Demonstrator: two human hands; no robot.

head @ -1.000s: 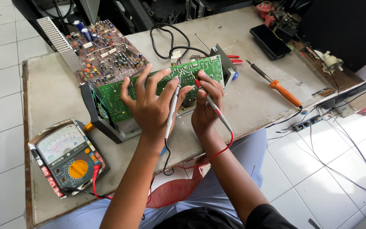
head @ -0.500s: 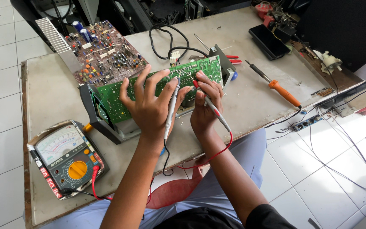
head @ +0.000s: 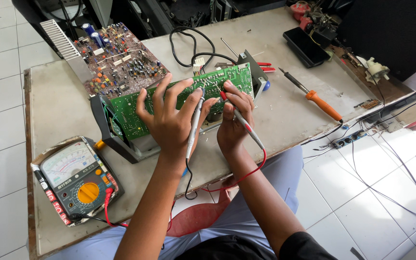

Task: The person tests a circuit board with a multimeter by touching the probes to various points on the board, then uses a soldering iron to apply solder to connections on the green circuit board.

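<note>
A green circuit board (head: 131,113) stands tilted in a black frame on the worktable. My left hand (head: 169,120) rests on the board with fingers spread and pinches a grey-black test probe (head: 193,126), its tip on the board's upper edge. Just to the right, my right hand (head: 234,120) grips a red test probe (head: 246,127) whose tip also touches the board. Red and black leads hang off the table's front edge and run to an analog multimeter (head: 75,178) lying at the front left.
A second brown circuit board with a ribbed heat sink (head: 116,55) lies at the back left. An orange-handled soldering iron (head: 321,103), a black phone (head: 306,45), a black cable (head: 188,48) and a power strip (head: 347,139) sit to the right. White tiled floor surrounds the table (head: 290,115).
</note>
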